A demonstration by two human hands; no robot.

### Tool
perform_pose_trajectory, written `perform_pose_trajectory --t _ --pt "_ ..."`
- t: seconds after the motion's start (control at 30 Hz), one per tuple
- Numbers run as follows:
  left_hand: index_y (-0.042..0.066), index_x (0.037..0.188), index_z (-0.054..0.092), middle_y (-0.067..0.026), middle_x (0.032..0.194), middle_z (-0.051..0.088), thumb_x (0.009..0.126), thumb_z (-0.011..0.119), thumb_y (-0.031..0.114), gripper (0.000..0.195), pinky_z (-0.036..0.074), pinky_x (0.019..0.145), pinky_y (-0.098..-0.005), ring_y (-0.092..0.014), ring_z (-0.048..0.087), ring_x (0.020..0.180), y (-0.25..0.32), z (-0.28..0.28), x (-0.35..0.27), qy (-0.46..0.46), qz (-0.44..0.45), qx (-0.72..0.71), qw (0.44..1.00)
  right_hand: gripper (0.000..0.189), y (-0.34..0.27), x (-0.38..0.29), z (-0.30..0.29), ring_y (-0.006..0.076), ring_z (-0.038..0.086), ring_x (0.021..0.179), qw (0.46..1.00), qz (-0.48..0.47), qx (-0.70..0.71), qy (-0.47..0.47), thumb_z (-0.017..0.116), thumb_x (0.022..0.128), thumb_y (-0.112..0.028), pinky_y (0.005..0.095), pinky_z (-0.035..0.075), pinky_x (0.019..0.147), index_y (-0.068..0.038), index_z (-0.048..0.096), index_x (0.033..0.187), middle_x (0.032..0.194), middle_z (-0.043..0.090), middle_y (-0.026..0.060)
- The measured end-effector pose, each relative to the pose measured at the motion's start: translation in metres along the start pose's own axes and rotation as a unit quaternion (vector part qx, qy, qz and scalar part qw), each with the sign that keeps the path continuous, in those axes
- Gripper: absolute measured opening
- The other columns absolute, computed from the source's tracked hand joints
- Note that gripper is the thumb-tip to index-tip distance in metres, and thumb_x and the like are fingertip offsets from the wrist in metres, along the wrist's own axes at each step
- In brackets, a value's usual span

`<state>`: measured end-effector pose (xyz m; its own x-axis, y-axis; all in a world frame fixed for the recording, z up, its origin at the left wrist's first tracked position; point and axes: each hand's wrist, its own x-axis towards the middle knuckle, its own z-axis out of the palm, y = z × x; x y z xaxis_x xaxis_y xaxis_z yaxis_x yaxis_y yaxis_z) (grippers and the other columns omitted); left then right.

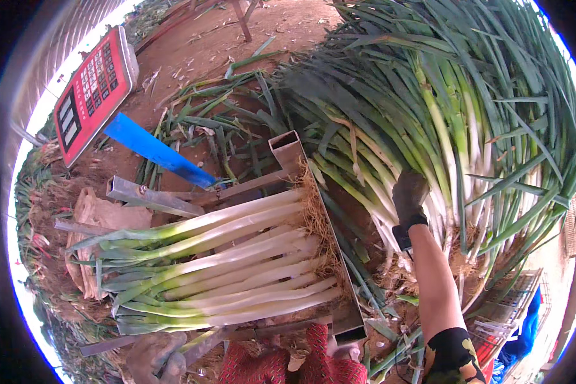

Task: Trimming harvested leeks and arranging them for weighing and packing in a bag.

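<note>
My right hand (pixel 409 194), in a dark glove with a black wrist strap, reaches into a large pile of Welsh onions (pixel 444 201). It touches their pale stalks; its fingertips are hidden. On a metal frame (pixel 348 307) before me lies a row of Welsh onions (pixel 240 254), roots against the upright plate on the right and green tops to the left. What looks like my left hand (pixel 158 357), in a dirty grey glove, is low at the left by the frame's near bar. Whether it grips anything is unclear.
A red scale display (pixel 93 96) with a keypad stands on a blue post (pixel 158 151) at the far left. Cut leaves (pixel 211 120) litter the soil behind the frame. A wire crate (pixel 504 312) stands at lower right. Red patterned cloth (pixel 254 362) covers my legs below.
</note>
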<state>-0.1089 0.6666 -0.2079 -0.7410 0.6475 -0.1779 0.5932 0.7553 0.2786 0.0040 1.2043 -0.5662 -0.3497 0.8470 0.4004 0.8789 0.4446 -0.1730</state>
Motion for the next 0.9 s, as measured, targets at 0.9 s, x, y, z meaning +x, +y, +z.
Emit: perform_pose_trajectory --t 0.9 --pt "0.004 0.121 0.066 -0.0154 0.118 0.068 0.097 0.056 0.023 0.032 0.051 0.087 -0.0374 -0.027 0.067 0.097 0.006 -0.007 -0.006 -0.088 -0.161 -0.168 0.968 0.036 0.018 -0.002 -0.133 0.0364 0.066 0.076 0.987 -0.109 0.105 -0.060 0.075 0.071 -0.032 0.0454 0.052 0.067 -0.009 0.068 0.100 0.087 0.069 0.0149"
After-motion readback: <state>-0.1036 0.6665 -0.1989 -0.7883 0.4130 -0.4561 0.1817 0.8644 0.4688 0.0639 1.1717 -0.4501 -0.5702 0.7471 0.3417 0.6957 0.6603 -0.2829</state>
